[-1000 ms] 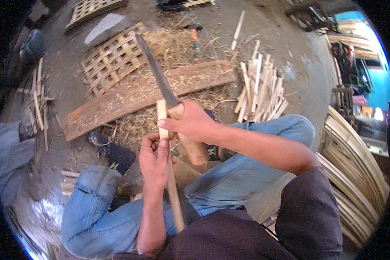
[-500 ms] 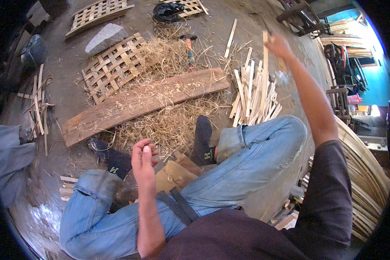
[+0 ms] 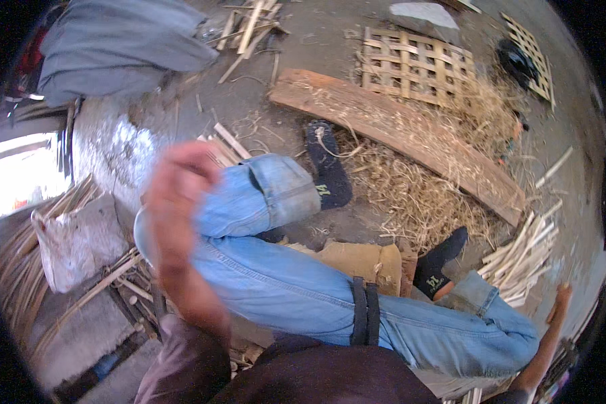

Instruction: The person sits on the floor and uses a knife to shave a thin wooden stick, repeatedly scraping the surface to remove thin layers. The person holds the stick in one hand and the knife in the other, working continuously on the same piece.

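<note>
My left hand (image 3: 182, 176) is raised beside my left knee and smeared by motion, so its fingers cannot be read. Just beyond it lie a few short pale wooden strips (image 3: 230, 140), partly covered by the hand and knee. Out at the far right, my right hand (image 3: 559, 301) is beside my right knee, near a pile of pale split strips (image 3: 522, 259). It is small and seen edge-on; whether anything is in it I cannot tell. A tan pad (image 3: 363, 261) lies between my legs, and a black strap (image 3: 365, 313) crosses my thigh.
A long reddish plank (image 3: 411, 128) lies slanted beyond my feet, amid curly shavings (image 3: 417, 188). Behind it are a woven slat panel (image 3: 417, 64) and a pale stone block (image 3: 424, 19). Grey cloth (image 3: 121, 50) is at upper left; a whitish sack (image 3: 81, 242) and long strips (image 3: 27, 269) lie left.
The view has swung to the left. My left hand has gone from in front of my body out past my left knee. My right hand has come back from the strip pile's far end.
</note>
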`<state>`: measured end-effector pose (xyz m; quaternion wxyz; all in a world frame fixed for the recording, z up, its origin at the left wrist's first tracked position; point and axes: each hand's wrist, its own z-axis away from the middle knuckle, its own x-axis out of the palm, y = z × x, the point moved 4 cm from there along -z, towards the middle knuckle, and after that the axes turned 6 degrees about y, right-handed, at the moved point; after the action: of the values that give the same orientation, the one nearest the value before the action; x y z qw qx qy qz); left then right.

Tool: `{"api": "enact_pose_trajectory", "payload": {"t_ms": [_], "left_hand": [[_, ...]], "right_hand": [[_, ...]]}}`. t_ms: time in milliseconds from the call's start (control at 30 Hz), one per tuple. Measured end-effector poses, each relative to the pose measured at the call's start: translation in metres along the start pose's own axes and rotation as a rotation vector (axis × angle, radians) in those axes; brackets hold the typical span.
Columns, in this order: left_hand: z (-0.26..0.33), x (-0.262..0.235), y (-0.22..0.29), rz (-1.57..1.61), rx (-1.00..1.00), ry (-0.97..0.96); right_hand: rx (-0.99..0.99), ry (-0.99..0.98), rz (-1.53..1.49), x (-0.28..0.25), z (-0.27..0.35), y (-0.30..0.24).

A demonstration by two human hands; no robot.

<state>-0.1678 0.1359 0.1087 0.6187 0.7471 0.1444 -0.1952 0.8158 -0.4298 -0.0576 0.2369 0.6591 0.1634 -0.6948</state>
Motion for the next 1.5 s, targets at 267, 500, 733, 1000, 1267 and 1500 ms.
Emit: {"api": "enact_pose_trajectory", "payload": {"t_ms": [267,500,733,1000,1267,1500], "left_hand": [[-0.093,-0.118,-0.135,-0.017,-0.245,0.068],[-0.026,-0.004,-0.426,-0.835,-0.536,-0.023],[0.003,0.017,-0.424,-0.897,-0.597,0.187],[0.002,0.059,-0.423,-0.838,-0.57,0.295],[-0.031,0.087,-0.407,-0.864,-0.552,0.068],[-0.03,0.055,-0.411,-0.866,-0.59,0.201]], "right_hand": [[0.484,-0.458,-0.445,0.01,0.068,-0.023],[0.476,-0.419,-0.45,-0.014,0.07,-0.051],[0.429,-0.435,-0.41,-0.029,0.062,-0.091],[0.349,-0.359,-0.294,-0.021,0.065,-0.078],[0.435,-0.423,-0.409,-0.012,0.086,-0.04],[0.443,-0.501,-0.497,0.011,0.085,-0.071]]}}
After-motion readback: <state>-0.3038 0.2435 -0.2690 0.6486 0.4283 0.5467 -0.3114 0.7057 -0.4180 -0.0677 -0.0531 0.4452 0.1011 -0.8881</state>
